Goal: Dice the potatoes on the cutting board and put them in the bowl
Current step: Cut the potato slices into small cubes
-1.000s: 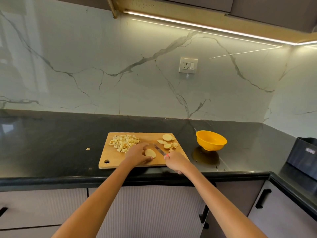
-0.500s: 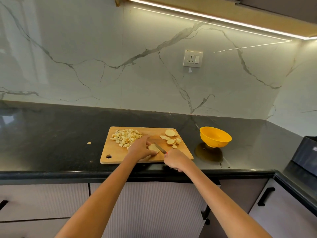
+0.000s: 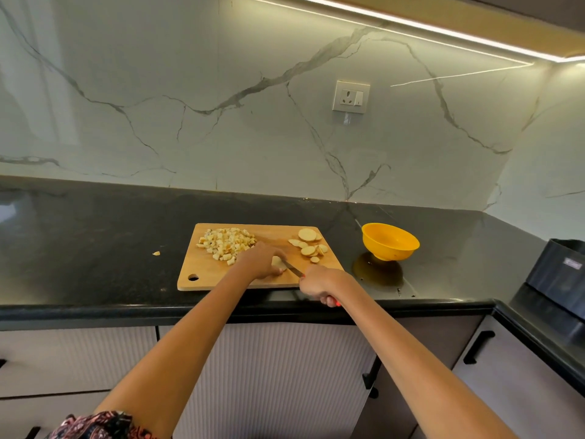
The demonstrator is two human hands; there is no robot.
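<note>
Overhead strip light, marble backsplash, black countertop, ribbed cabinets

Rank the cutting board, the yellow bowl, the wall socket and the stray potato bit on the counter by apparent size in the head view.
1. Cutting board
2. Yellow bowl
3. Wall socket, though it sits farther from the camera
4. Stray potato bit
</note>
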